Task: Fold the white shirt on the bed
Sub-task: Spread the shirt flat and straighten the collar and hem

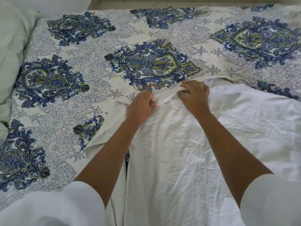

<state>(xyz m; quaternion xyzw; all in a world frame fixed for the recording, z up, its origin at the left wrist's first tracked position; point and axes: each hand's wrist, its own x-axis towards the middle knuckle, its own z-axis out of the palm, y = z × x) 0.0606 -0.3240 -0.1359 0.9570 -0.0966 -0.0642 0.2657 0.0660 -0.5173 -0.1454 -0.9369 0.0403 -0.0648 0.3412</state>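
Note:
The white shirt (175,152) lies spread on the bed, its body running from the near edge up to the collar, with one side stretching off to the right. My left hand (142,106) pinches the fabric at the left of the collar. My right hand (195,97) grips a bunched fold of the collar edge just beside it. Both forearms lie over the shirt and hide part of its middle.
The bed is covered by a cream bedspread (78,98) with blue and green paisley medallions. A pale green quilt (11,51) is heaped at the left edge. A light wall or headboard (146,2) runs along the far side.

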